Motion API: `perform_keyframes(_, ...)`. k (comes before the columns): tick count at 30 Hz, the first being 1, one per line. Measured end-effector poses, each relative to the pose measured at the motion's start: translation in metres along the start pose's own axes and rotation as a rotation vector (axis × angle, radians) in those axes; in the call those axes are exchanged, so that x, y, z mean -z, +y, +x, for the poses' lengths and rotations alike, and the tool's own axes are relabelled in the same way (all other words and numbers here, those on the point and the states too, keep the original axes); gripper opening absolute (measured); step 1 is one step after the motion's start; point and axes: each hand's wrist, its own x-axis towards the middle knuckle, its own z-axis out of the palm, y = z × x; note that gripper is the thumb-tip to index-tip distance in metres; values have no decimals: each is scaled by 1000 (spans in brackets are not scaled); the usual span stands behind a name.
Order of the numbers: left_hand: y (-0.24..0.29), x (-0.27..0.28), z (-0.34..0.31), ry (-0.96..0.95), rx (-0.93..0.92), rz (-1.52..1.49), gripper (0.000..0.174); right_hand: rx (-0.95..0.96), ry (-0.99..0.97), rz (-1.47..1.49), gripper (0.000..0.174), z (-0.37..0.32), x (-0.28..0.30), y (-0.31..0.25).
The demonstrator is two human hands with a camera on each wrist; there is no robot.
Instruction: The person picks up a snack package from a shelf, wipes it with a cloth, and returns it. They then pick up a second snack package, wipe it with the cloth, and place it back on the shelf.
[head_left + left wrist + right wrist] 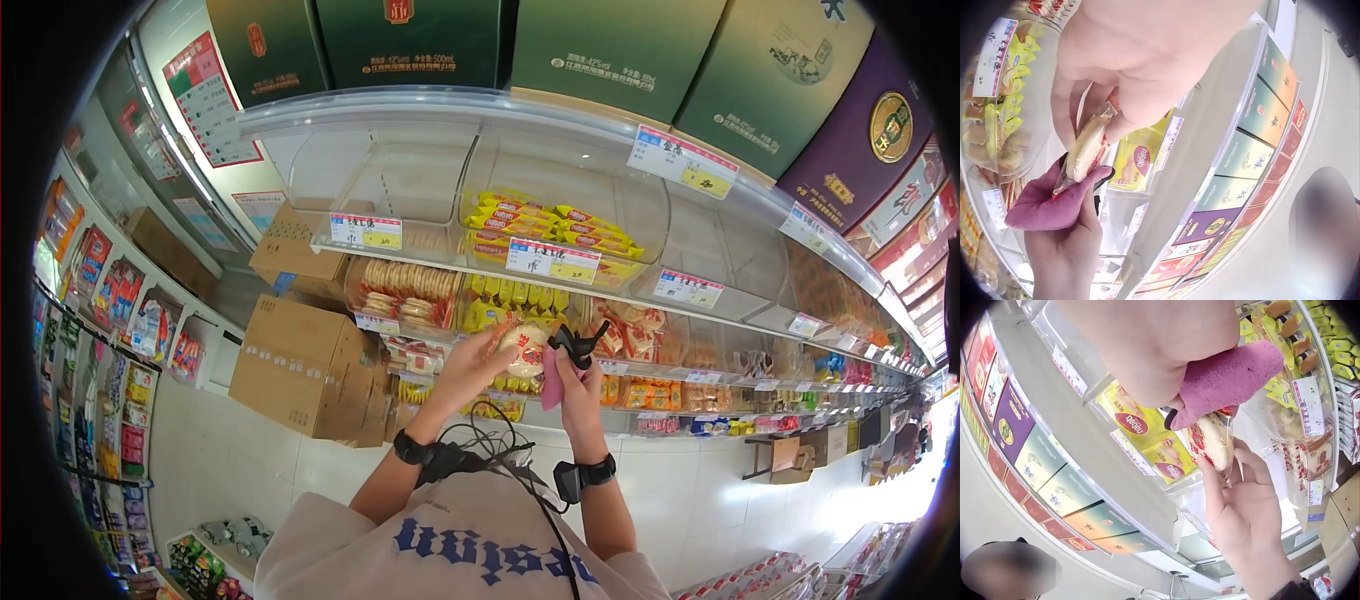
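Note:
Between my two hands is a round pale pastry (pixel 522 352) in a clear wrapper with red print. My left hand (pixel 478 368) pinches it at one edge, thumb on one side and fingers on the other, as the left wrist view shows. My right hand (pixel 580 398) grips a pink cloth (pixel 1229 381), which is folded against the pastry's opposite edge. The cloth covers part of the wrapper in the right wrist view. A black object with thin prongs (pixel 580 346) sticks up at my right fingertips; what it is I cannot tell.
Shelf bins just ahead hold yellow packets (pixel 555 225), stacked round biscuits (pixel 410 285) and red-printed packs (pixel 630 330). Green boxes (pixel 610 55) line the top shelf. Cardboard boxes (pixel 300 365) stand at the left. Black cables (pixel 500 430) hang before my chest.

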Motion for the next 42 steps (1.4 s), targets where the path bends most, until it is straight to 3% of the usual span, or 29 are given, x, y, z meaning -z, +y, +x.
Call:
perform_keyframes(4,3,-3,0,68,-33,58,38,-36,42,196,25,-2,-4,7)
perform_keyframes(6,5,-5,1,164,-39,15,34,-78,-36,124,24,-8,-10,1)
perform_keyframes(8,7,-5,1,141,-70,25,33,-72,-78,6,25,-19,-26,-18)
perform_keyframes(14,14,0,-5,148,-48,-22,34,45,-125,-421,27,-3,19,22)
perform_keyframes(17,26,5,-11,150,-10,52,35,84,193,-150,23,-8,2,-18)
perform_keyframes(21,22,16,-8,-15,29,202,36,95,169,-196,26,-11,13,-30)
perform_keyframes(22,20,13,-6,-19,15,161,35,6,157,-177,26,-13,10,-24)
perform_keyframes(25,19,-3,-3,23,-46,56,34,36,-130,-361,26,-15,7,-23)
perform_keyframes(27,21,-9,-1,124,-119,12,35,41,-115,-316,26,-17,3,-19)
perform_keyframes(30,15,-7,-3,102,-102,-4,31,-31,-120,-216,26,-18,7,-10)
perform_keyframes(33,11,-5,-1,66,-142,-62,24,-44,77,-578,31,-12,34,5)
perform_keyframes(36,19,-2,-6,36,-83,-17,24,8,98,-44,36,-10,14,-41)
perform_keyframes(39,15,-7,-7,-97,27,107,25,-60,132,-190,34,-15,13,-34)
perform_keyframes(40,12,-10,-6,-139,-3,142,29,-71,-95,-342,28,-13,22,-34)
perform_keyframes(42,18,-15,-9,-121,8,261,31,6,-93,-242,26,-10,14,-26)
